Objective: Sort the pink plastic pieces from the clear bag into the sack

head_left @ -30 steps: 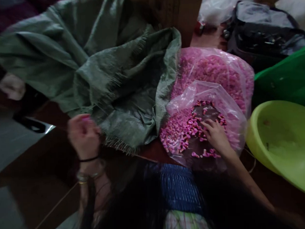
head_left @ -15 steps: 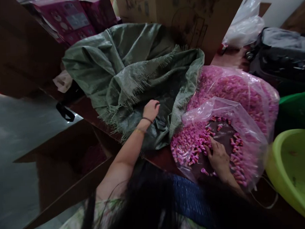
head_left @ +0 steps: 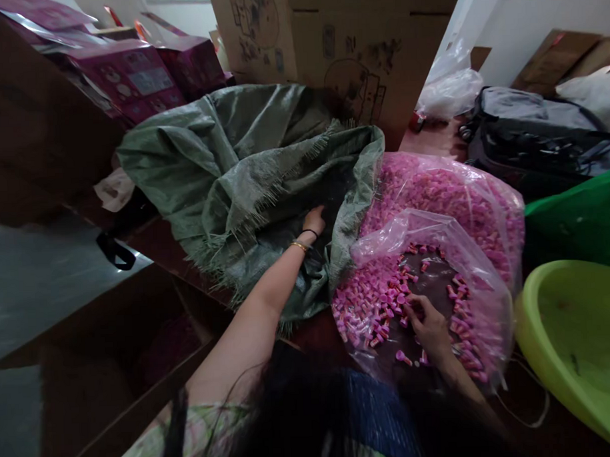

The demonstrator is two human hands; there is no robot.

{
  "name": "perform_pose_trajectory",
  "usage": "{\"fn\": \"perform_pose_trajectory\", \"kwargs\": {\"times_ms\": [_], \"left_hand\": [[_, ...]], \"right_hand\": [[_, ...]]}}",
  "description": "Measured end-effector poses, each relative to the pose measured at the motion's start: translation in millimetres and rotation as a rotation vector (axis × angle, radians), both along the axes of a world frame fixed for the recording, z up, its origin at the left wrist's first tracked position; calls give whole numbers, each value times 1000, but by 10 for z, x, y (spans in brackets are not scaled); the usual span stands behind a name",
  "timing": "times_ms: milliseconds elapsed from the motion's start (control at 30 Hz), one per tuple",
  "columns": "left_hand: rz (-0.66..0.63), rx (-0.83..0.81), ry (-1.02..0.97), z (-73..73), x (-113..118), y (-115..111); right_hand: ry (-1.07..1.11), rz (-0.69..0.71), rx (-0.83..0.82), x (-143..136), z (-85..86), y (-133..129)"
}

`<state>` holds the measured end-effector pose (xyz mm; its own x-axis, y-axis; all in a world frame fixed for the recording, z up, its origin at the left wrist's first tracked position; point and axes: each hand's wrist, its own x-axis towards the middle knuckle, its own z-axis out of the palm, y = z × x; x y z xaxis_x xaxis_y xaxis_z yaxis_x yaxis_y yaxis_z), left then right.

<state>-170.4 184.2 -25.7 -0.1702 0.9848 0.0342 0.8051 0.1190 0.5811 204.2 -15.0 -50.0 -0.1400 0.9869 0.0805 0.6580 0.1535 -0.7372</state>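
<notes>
My left hand (head_left: 315, 220) reaches into the mouth of a green woven sack (head_left: 252, 150) with frayed edges. Its fingers are mostly lost in the sack's dark inside, so what they touch is unclear. Lower right, my right hand (head_left: 431, 325) is closed, thumb and fingers drawn together at the edge of a heap of small pink plastic pieces (head_left: 367, 303). Whatever sits between those fingertips is too small to make out. The pieces lie on the opened clear plastic bag (head_left: 429, 225), around a dark brown patch (head_left: 440, 294).
A yellow-green basin (head_left: 531, 314) and a green bag (head_left: 579, 212) stand at right, a black bag (head_left: 532, 137) behind them. Big cardboard boxes (head_left: 349, 73) rise at the back, with pink packages (head_left: 129, 78) to their left. An open carton (head_left: 85, 389) is lower left.
The camera view has tilted up and shifted right. My left hand has gone deeper into the sack, its fingers now more hidden. My right hand's fingers have drawn together beside the pink pieces.
</notes>
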Motion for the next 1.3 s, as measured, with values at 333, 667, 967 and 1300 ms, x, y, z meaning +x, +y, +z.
{"fn": "perform_pose_trajectory", "kwargs": {"times_ms": [333, 667, 967, 1300], "left_hand": [[-126, 33, -113, 32, -338, -728], [-95, 139, 103, 8, -259, -191], [52, 107, 185, 31, -85, 2], [-405, 47, 314, 144, -146, -709]], "right_hand": [[398, -194, -280, 102, 47, 74], [349, -159, -336, 82, 94, 66], [399, -154, -353, 112, 53, 79], [359, -121, -328, 101, 54, 98]]}}
